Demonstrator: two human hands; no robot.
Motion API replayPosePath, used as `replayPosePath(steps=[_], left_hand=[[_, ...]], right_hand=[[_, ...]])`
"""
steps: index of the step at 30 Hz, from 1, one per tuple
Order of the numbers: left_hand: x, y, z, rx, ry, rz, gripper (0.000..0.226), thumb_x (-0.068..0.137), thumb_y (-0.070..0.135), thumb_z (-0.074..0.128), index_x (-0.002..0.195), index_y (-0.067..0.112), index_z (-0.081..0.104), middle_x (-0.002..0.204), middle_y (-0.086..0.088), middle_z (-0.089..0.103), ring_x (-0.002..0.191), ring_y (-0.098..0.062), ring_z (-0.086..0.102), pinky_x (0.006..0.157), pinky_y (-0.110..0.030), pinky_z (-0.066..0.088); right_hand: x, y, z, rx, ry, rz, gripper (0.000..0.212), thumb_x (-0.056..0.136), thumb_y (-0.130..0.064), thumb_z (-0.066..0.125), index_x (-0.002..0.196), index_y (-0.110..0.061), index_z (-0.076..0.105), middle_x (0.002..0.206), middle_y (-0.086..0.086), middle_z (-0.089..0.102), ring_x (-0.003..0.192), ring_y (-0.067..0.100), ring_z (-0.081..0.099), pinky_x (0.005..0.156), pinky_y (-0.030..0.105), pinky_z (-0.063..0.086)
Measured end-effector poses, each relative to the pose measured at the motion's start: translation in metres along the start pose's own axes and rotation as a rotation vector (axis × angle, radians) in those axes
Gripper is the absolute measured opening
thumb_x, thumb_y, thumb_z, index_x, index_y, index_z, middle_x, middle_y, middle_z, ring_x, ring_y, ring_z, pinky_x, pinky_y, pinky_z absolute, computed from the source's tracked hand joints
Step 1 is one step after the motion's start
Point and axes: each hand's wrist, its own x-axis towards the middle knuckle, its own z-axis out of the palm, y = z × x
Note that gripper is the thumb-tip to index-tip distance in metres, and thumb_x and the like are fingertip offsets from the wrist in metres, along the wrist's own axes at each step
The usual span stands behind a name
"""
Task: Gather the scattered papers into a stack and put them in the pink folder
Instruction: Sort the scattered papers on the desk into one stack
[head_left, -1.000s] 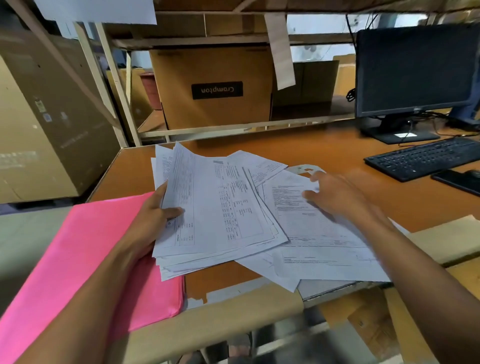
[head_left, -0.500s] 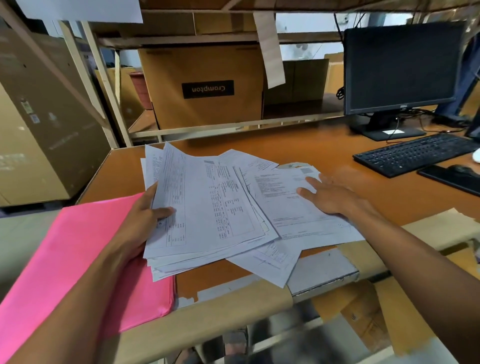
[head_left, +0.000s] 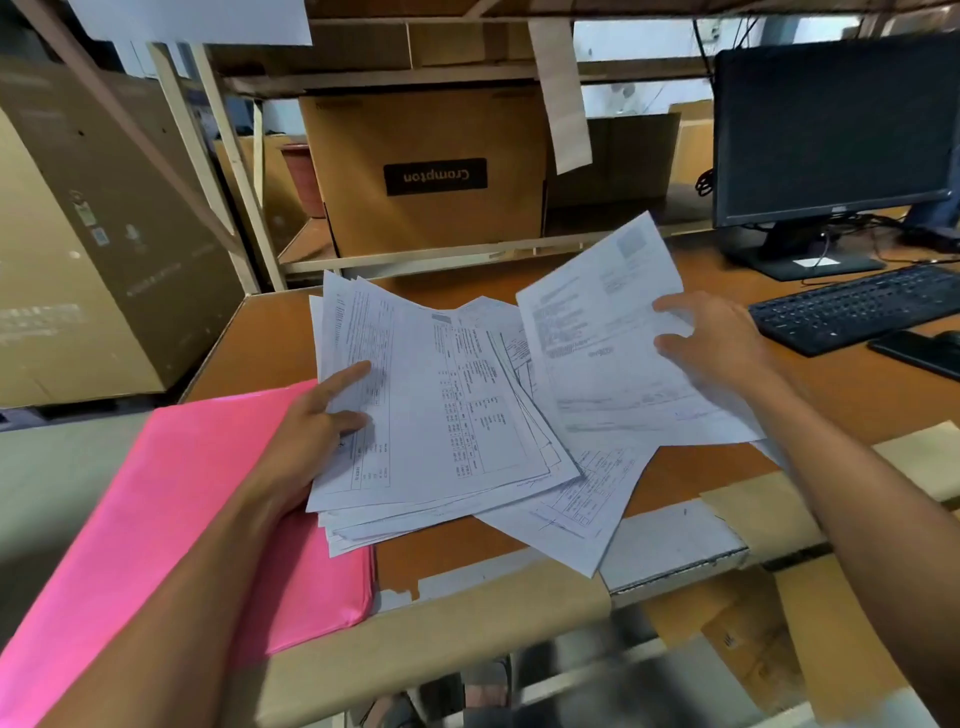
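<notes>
A loose stack of printed white papers (head_left: 441, 410) lies over the brown desk (head_left: 857, 395) and the right edge of the pink folder (head_left: 171, 519). My left hand (head_left: 317, 431) grips the stack at its left side, thumb and forefinger on the top sheet. My right hand (head_left: 711, 338) pinches a single printed sheet (head_left: 602, 338) by its right edge and holds it tilted above the desk, right of the stack. One more sheet (head_left: 582, 514) pokes out from under the stack toward the desk's front edge.
A black monitor (head_left: 831, 135), a keyboard (head_left: 862, 306) and a phone (head_left: 919, 353) stand at the right. Behind the papers a cardboard box (head_left: 426, 171) sits on a low shelf. A large box (head_left: 78, 234) is at the left. Cardboard strips (head_left: 441, 618) line the front edge.
My right hand has picked a sheet up off the desk; it now hangs tilted in the air. My left hand still holds the stack, forefinger now stretched out.
</notes>
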Motion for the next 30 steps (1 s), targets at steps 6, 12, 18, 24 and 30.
replayPosePath(steps=[6,12,18,24,30], left_hand=[[-0.001,0.003,-0.002,0.032,0.046,0.012,0.059,0.101,-0.002,0.054,0.148,0.035,0.057,0.149,0.000,0.056,0.125,-0.029,0.062,0.107,-0.052,0.051],[-0.005,0.006,0.001,0.110,0.076,0.055,0.058,0.102,-0.001,0.053,0.153,0.026,0.052,0.151,0.002,0.052,0.131,-0.025,0.057,0.106,-0.040,0.050],[-0.008,0.011,0.006,0.125,0.096,0.083,0.042,0.109,0.019,0.051,0.150,0.023,0.055,0.150,0.010,0.057,0.134,-0.006,0.053,0.115,-0.031,0.039],[-0.008,0.010,0.008,-0.181,0.064,0.017,0.038,0.108,0.044,0.046,0.139,0.029,0.063,0.124,0.008,0.076,0.112,-0.017,0.074,0.101,-0.044,0.055],[-0.001,0.004,0.001,-0.048,0.072,0.089,0.098,0.092,-0.011,0.065,0.158,0.049,0.026,0.149,0.017,0.047,0.131,-0.020,0.052,0.087,-0.030,0.053]], right_hand=[[-0.003,-0.041,-0.046,0.500,0.158,-0.145,0.045,0.094,-0.002,0.067,0.135,-0.020,0.063,0.132,-0.006,0.062,0.108,-0.003,0.063,0.090,0.029,0.058],[0.005,-0.073,-0.012,0.828,-0.020,-0.073,0.042,0.090,0.003,0.070,0.128,-0.013,0.067,0.133,0.002,0.063,0.106,0.005,0.063,0.079,0.007,0.049],[-0.019,-0.115,0.062,0.530,-0.223,-0.118,0.032,0.088,-0.006,0.076,0.118,-0.015,0.072,0.130,0.001,0.065,0.106,0.024,0.067,0.075,0.031,0.057],[-0.036,-0.146,0.111,0.405,-0.357,-0.179,0.036,0.090,-0.007,0.074,0.121,-0.022,0.068,0.128,0.001,0.063,0.080,0.023,0.068,0.054,0.026,0.052],[-0.018,-0.133,0.117,0.427,-0.307,-0.200,0.036,0.096,-0.026,0.069,0.131,-0.021,0.061,0.131,0.002,0.061,0.114,0.021,0.058,0.080,0.030,0.049]])
